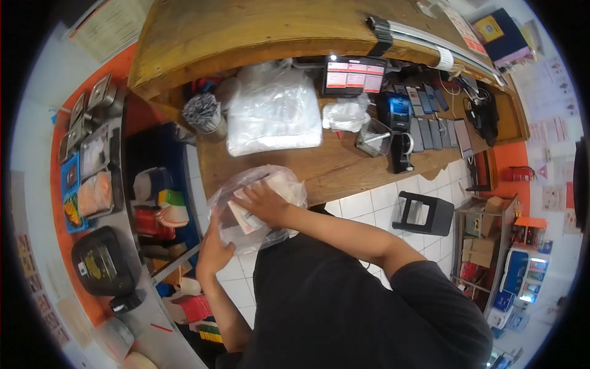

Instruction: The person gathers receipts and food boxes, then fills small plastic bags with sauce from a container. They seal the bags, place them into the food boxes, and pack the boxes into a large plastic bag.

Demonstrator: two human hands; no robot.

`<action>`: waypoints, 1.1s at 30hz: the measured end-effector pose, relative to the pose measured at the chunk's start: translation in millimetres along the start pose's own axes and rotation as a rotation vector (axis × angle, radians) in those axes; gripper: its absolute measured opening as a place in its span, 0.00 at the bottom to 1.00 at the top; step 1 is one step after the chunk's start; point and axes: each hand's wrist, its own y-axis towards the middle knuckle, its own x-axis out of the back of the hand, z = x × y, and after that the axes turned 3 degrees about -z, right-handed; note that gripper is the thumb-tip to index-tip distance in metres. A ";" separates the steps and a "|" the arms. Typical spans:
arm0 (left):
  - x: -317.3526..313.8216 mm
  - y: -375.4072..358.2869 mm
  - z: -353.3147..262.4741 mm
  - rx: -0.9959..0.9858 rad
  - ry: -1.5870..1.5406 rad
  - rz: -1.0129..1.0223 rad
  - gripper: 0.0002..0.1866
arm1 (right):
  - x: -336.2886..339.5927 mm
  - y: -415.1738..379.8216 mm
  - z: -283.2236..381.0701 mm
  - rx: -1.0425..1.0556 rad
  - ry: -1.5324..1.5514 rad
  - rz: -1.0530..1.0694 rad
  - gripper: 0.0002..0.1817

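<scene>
A clear plastic bag (287, 178) hangs open in front of my body, at the near edge of the wooden counter. A flat whitish paper packet (247, 220) lies in the bag's mouth. My right hand (265, 204) reaches over the packet and grips it, fingers spread across its top. At the bag's left side, my left hand (214, 251) holds the plastic, its fingers partly hidden against the film and the thumb standing apart. Beyond the bag, a stack of clear plastic bags (275, 120) rests on the counter.
The wooden counter (246, 161) carries a lit tablet (354, 75), a blue-and-black printer (394, 111), a tape dispenser (402, 152) and several phones (430, 132). A black stool (424, 213) stands on the tiles. Metal food trays (101, 92) line the left bench.
</scene>
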 end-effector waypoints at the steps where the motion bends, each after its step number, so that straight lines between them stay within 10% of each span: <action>1: 2.1 -2.5 -2.3 0.000 0.000 -0.032 0.52 | 3.9 7.1 -2.1 -0.022 0.023 0.075 0.68; 6: 15.4 -3.0 -47.4 0.193 0.034 -0.058 0.49 | 40.2 12.0 -12.9 -0.065 0.061 0.280 0.73; 12: 17.7 -4.4 -52.7 0.064 0.381 -0.192 0.45 | 41.5 -20.8 -43.8 -0.062 0.042 0.007 0.36; 15: 23.5 -2.5 -79.6 0.178 0.456 -0.254 0.36 | 100.9 -34.7 -63.7 0.097 -0.228 0.649 0.17; 18: 31.7 -2.2 -95.2 0.095 0.588 -0.358 0.26 | 204.2 -54.3 -75.2 0.158 -0.086 0.479 0.14; 24: 28.6 15.9 -108.1 0.102 -0.312 -0.433 0.14 | 231.1 -55.3 -124.9 0.311 0.447 0.095 0.09; 28: 16.3 16.2 -117.9 0.174 -0.538 -0.437 0.14 | 167.1 -31.7 -195.2 -0.227 1.094 -0.359 0.06; 33: 20.6 4.1 -132.1 0.257 -0.395 -0.388 0.16 | -3.3 -38.7 -292.3 -0.844 -0.140 0.008 0.24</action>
